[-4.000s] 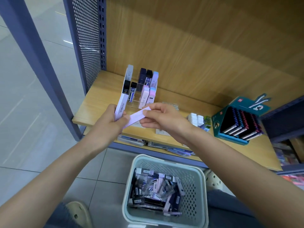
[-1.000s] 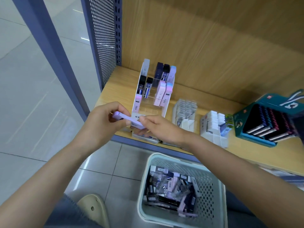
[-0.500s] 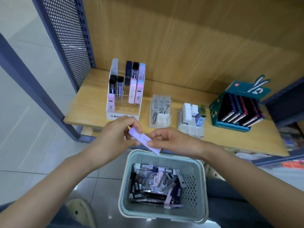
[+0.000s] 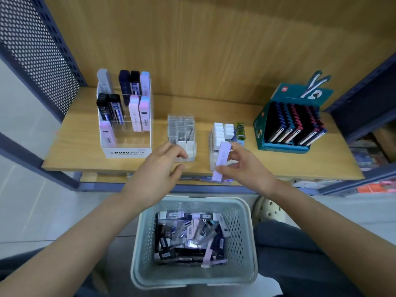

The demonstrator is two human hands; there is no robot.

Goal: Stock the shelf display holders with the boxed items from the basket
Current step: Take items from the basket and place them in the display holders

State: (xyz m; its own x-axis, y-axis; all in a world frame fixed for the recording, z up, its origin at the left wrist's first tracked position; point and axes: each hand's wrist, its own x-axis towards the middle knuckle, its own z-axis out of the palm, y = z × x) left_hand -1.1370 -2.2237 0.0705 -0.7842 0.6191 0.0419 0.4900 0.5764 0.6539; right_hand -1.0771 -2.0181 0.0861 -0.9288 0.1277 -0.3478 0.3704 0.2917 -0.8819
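My right hand (image 4: 244,168) pinches a slim lilac box (image 4: 222,159) upright, above the front edge of the wooden shelf (image 4: 75,144), in front of a white-box holder (image 4: 220,136). My left hand (image 4: 158,168) hovers just left of it with fingers loosely curled and nothing in them, near a clear holder (image 4: 181,133). The tiered MONO display holder (image 4: 126,146) stands at the shelf's left with black, navy, pink and lilac boxes in its slots. Below on the floor sits the pale basket (image 4: 139,254), holding several mixed small boxes (image 4: 188,239).
A teal display box (image 4: 285,123) of dark items stands at the shelf's right. A perforated metal panel (image 4: 38,46) closes the left side and a wood back panel rises behind. Lower shelves with goods show at right. My knees flank the basket.
My left hand has let go of the lilac box, which my right hand alone now holds, turned upright and moved right. The view has tilted further down over the basket.
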